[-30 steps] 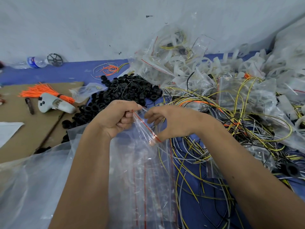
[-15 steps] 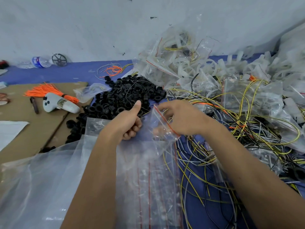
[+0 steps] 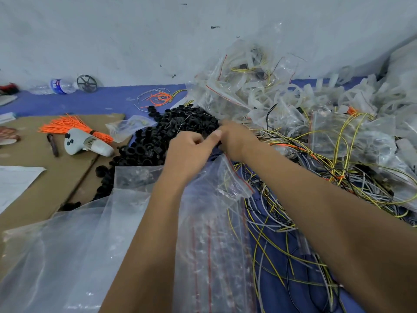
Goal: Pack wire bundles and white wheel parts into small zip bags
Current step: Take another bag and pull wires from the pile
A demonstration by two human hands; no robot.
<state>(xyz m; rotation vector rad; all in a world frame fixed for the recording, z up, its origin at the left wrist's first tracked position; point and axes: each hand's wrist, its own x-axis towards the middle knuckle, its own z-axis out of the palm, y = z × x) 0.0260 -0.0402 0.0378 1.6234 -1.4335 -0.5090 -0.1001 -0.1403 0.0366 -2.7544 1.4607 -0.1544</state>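
The small zip bag is clear plastic with a thin red line along its seal, crumpled and hanging just below the two hands near the middle of the scene; it lies over a stack of more clear red-lined bags nearer the camera; the left hand and the right hand meet fingertip to fingertip, fingers curled together above the bag's top edge, but whether they pinch the plastic itself I cannot tell, since the knuckles hide the contact; to the right sprawls a tangle of yellow, black and grey wires, too knotted to count; far right, a heap of white wheel parts in bags, likewise uncountable; behind the hands sits a pile of black rings; on the left, one white controller, one orange tie bundle, one water bottle.
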